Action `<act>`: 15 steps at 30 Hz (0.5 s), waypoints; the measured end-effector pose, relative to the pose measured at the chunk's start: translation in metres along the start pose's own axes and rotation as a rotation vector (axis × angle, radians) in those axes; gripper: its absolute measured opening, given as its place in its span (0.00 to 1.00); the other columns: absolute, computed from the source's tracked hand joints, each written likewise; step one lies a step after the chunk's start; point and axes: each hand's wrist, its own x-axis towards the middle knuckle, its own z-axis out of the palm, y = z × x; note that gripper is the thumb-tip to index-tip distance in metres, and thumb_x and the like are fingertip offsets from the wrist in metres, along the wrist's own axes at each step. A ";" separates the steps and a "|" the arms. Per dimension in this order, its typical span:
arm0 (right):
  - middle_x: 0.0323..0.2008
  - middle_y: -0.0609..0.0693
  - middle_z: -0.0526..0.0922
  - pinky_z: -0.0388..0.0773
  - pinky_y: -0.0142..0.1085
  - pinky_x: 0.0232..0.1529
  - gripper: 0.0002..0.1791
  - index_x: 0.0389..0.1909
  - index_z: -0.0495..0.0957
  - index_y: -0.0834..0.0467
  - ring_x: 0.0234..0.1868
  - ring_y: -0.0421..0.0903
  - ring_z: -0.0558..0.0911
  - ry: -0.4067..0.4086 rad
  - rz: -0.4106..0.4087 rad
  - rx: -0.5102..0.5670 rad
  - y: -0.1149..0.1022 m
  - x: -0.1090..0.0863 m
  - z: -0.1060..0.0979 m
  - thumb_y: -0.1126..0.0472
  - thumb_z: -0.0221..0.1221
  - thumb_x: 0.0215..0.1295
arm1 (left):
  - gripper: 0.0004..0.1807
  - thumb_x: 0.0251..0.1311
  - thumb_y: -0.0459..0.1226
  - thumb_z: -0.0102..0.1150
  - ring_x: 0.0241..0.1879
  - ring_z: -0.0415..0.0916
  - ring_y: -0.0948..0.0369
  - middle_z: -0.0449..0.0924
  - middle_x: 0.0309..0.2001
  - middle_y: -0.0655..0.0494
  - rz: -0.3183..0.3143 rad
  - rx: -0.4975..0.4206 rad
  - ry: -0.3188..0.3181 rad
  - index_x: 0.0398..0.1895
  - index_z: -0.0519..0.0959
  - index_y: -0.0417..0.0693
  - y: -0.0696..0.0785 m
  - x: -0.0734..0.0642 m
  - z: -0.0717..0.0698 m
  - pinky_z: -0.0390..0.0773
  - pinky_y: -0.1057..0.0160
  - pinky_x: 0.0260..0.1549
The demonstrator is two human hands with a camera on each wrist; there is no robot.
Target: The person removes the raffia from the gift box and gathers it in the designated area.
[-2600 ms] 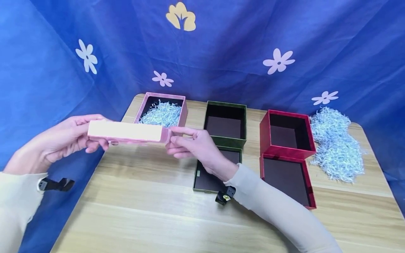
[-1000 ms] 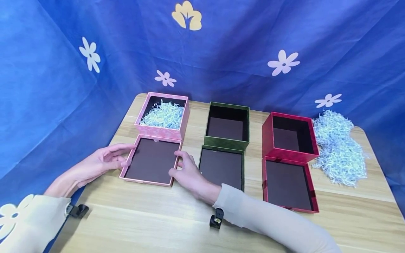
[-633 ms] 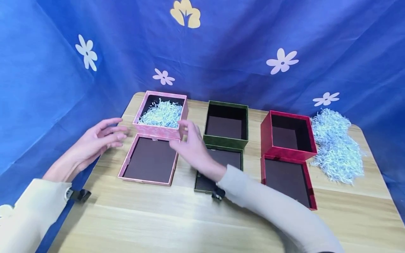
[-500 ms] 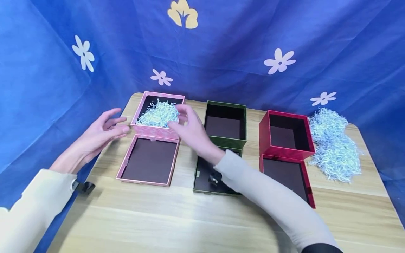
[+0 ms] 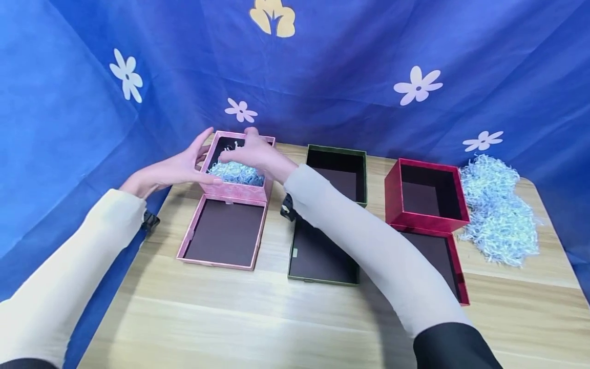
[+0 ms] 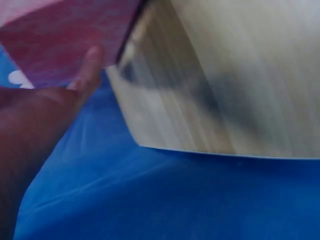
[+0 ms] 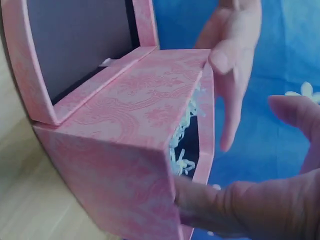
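Observation:
A pink box point(image 5: 237, 191) with a dark lining stands at the back left, its hinged lid point(image 5: 223, 233) folded flat toward the front. Pale blue shredded paper point(image 5: 237, 173) lies inside it. My left hand point(image 5: 184, 166) is at the box's left side, thumb and fingers spread around the front left corner. Over the opening reaches my right hand point(image 5: 258, 154), thumb and fingers apart. In the right wrist view, one digit point(image 7: 210, 200) of that hand crosses the box rim near the shreds, while another is raised clear of the box.
To the right stand a green box point(image 5: 336, 171) and a red box point(image 5: 426, 192), both with lids laid open in front. Two heaps of blue shredded paper point(image 5: 502, 225) lie at the far right. Behind the wooden table point(image 5: 221, 318) hangs a blue flowered cloth point(image 5: 332, 61).
The pink lid, earlier held up by both hands, was lowered onto the table and let go. Both hands then moved back to the pink box, the right one over its opening.

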 end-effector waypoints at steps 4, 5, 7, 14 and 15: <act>0.85 0.48 0.55 0.70 0.44 0.73 0.63 0.89 0.45 0.53 0.77 0.47 0.66 -0.024 0.067 -0.145 -0.006 0.014 0.008 0.48 0.76 0.64 | 0.74 0.65 0.37 0.77 0.86 0.26 0.48 0.20 0.88 0.53 0.005 0.086 -0.016 0.88 0.21 0.68 -0.006 0.009 -0.003 0.43 0.30 0.78; 0.87 0.46 0.51 0.68 0.44 0.75 0.64 0.90 0.43 0.53 0.78 0.46 0.64 -0.041 0.088 -0.157 -0.007 0.017 0.009 0.46 0.76 0.65 | 0.74 0.65 0.37 0.77 0.85 0.24 0.49 0.18 0.87 0.55 0.006 0.099 -0.024 0.88 0.21 0.68 -0.007 0.011 -0.004 0.42 0.30 0.78; 0.88 0.44 0.45 0.64 0.45 0.78 0.65 0.90 0.40 0.52 0.81 0.46 0.61 -0.077 0.123 -0.156 -0.005 0.026 0.011 0.46 0.75 0.66 | 0.75 0.64 0.38 0.78 0.85 0.22 0.51 0.16 0.87 0.59 0.006 0.128 -0.034 0.88 0.21 0.70 -0.009 0.013 -0.006 0.41 0.30 0.78; 0.89 0.46 0.40 0.57 0.39 0.79 0.67 0.90 0.31 0.51 0.84 0.43 0.53 -0.170 0.161 -0.221 0.010 0.051 0.020 0.44 0.72 0.69 | 0.75 0.63 0.38 0.79 0.85 0.17 0.57 0.14 0.86 0.65 0.024 0.131 -0.074 0.88 0.21 0.73 -0.009 0.020 -0.008 0.37 0.31 0.79; 0.89 0.47 0.43 0.58 0.37 0.79 0.66 0.91 0.33 0.51 0.84 0.43 0.54 -0.169 0.154 -0.242 0.012 0.053 0.022 0.44 0.72 0.69 | 0.76 0.63 0.37 0.79 0.84 0.17 0.58 0.14 0.86 0.65 0.032 0.124 -0.076 0.88 0.21 0.72 -0.008 0.020 -0.008 0.36 0.32 0.79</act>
